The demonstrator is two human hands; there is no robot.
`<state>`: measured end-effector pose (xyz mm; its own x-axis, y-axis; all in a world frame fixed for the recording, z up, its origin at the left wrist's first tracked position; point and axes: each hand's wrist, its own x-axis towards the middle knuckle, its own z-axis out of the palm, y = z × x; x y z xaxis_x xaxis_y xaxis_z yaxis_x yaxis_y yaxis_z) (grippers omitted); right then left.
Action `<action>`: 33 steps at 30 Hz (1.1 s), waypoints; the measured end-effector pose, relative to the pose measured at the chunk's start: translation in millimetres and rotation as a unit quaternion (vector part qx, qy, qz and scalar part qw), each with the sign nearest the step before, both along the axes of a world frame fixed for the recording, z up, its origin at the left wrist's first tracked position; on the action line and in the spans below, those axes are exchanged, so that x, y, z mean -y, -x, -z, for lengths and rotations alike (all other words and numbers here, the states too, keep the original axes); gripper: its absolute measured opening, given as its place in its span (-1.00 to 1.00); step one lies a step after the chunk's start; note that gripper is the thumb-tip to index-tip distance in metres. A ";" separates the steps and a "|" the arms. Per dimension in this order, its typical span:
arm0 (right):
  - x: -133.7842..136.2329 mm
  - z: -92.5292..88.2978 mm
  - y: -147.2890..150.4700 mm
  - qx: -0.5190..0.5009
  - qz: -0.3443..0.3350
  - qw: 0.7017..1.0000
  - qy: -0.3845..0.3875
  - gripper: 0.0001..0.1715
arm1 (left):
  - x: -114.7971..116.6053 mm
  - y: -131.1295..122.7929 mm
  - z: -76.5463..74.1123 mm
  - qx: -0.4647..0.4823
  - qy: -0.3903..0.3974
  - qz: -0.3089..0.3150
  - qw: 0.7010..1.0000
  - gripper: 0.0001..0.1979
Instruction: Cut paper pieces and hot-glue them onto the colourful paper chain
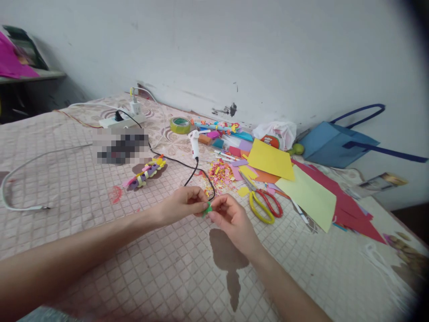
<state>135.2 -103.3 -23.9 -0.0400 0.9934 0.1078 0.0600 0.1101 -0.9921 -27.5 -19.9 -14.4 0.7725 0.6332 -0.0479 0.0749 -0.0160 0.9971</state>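
A small green paper piece (208, 208) was pinched between the fingertips of both hands just above the cloth-covered bench (83, 201). The left hand (182, 203) closed on it from the left and the right hand (231, 219) from the right, thumbs and forefingers meeting at the scrap. It sat squarely between the two, neither hand nearer; its long axis was too small to make out. Beyond the hands lay the scissors (264, 203), right of a heap of paper scraps (219, 172), with a white glue gun (195, 143) farther back toward the wall.
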 end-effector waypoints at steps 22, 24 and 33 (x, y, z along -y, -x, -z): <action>1.6 -6.6 5.7 -0.265 -0.026 0.947 0.176 -0.73 | 7.4 16.3 -0.5 0.060 -0.580 -0.043 0.811 -0.73; 1.8 -8.9 5.4 -0.264 -0.007 0.950 0.169 -0.78 | 6.7 16.2 3.3 0.042 -0.560 -0.006 0.827 -0.74; 3.5 -10.1 2.4 -0.124 0.037 0.989 0.071 -0.86 | 18.5 2.2 -2.2 0.071 -0.362 -0.047 0.928 -0.93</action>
<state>132.9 -106.8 -13.8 0.0442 0.9984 -0.0349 -0.1848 -0.0261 -0.9824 -29.7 -38.3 -12.2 0.6780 0.5253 0.5142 -0.0213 -0.6851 0.7281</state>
